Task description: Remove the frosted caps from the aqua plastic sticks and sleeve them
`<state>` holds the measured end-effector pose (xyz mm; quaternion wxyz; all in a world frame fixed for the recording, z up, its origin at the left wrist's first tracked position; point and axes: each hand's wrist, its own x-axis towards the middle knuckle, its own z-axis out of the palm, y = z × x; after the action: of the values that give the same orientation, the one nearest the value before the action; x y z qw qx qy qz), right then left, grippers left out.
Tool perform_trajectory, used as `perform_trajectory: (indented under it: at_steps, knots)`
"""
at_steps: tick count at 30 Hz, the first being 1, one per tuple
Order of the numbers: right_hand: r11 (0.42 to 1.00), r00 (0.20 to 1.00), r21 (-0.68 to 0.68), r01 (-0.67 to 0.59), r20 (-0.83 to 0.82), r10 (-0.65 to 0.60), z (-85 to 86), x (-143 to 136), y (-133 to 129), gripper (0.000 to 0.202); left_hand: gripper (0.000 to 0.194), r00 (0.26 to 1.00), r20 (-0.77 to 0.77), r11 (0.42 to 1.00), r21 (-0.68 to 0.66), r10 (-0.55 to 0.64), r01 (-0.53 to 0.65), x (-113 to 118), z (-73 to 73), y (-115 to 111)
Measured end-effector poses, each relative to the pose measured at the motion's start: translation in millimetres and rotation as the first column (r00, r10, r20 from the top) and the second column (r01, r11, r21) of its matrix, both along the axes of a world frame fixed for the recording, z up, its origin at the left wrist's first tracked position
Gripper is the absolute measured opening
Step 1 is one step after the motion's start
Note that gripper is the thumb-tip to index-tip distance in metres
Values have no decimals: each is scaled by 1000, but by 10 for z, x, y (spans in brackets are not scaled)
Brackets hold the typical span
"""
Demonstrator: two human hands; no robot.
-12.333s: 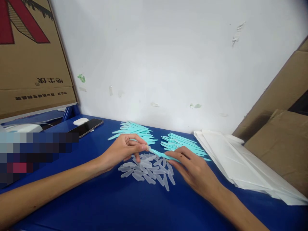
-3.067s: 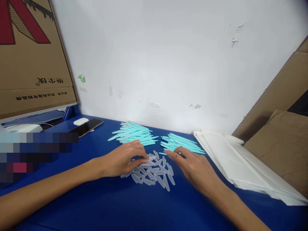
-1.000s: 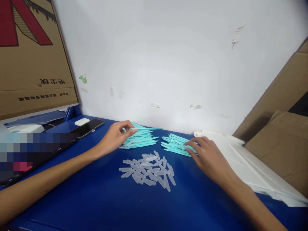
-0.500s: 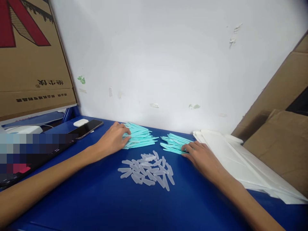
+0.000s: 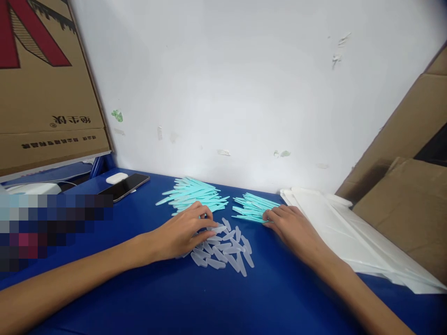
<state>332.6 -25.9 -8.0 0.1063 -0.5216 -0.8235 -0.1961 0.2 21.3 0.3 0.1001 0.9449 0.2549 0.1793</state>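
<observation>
On the blue table lies a heap of translucent, whitish plastic pieces (image 5: pixel 228 250), shaped like small blade covers. My left hand (image 5: pixel 188 228) hovers over the heap's left side, thumb and fingertips apart around one piece. Behind it is a pile of slim teal sticks (image 5: pixel 195 190), resembling eyebrow razors. A smaller pile of the same teal sticks (image 5: pixel 253 204) lies to the right. My right hand (image 5: pixel 288 225) rests at that pile's right end, thumb and forefinger closed on the end of a teal stick at its near edge.
White flat sheets or bags (image 5: pixel 324 228) are stacked at the right, beside brown cardboard (image 5: pixel 405 209). A phone (image 5: pixel 129 186) and a small white case (image 5: pixel 117 178) lie at the back left. A printed carton (image 5: pixel 52 93) stands far left. A white wall (image 5: pixel 223 93) rises behind the table (image 5: pixel 195 302).
My left hand has moved from the left teal pile toward me and right, over the translucent pieces. My right hand has stayed nearly in place; the nearest teal stick there has shifted slightly.
</observation>
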Motion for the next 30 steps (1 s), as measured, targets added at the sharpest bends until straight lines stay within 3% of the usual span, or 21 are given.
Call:
perform_trajectory:
  at_steps: [7, 16, 24, 27, 30]
  knots:
    - [1000, 1000, -12, -24, -5, 24, 36, -15, -15, 14, 20, 998, 61, 1000, -9, 21, -21, 27, -105, 37]
    - [997, 999, 61, -46, 7, 46, 69, -31, -31, 22, 15, 997, 76, 999, -53, 2, 2, 25, -103, 15]
    - [961, 994, 259, -93, -29, 104, 119, -120, -92, 26, 16, 997, 77, 1000, 1, -30, 30, 30, -95, 0]
    - [911, 979, 385, -150, -70, 190, 153, -184, -139, 37, 15, 997, 80, 1000, -2, 1, -1, 33, -55, -17]
    - [891, 969, 410, -198, -53, 239, 193, -247, -192, 28, 10, 994, 90, 998, -19, 58, -57, 32, -21, -26]
